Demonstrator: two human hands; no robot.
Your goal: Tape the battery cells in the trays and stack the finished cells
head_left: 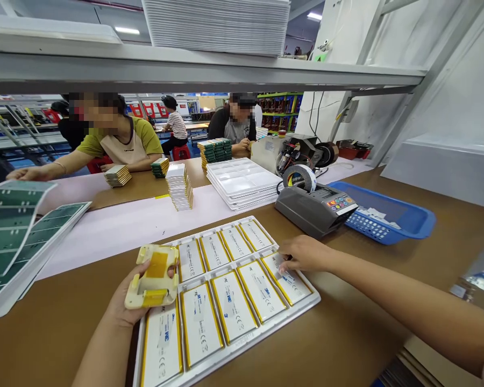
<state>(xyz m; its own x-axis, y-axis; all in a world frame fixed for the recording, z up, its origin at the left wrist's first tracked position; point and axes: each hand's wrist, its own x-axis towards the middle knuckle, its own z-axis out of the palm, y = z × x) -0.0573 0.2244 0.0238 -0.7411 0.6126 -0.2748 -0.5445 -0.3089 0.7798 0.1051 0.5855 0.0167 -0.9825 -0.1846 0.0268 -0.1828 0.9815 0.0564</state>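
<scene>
The left hand (134,293) grips a cream fixture (153,275) over the near-left part of the white tray (242,339). Batteries (234,306) lie in the tray, right of that hand. The right hand (302,255), fingers curled, is over the tray's far-right battery; whether it grips cannot be told.

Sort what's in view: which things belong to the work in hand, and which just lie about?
In use:
- cream fixture, in the left hand
- flat white packs in their tray, right hand over one
- probably the lit dark dispenser

Seemingly lying about:
- blue basket
- stacked white trays
</scene>
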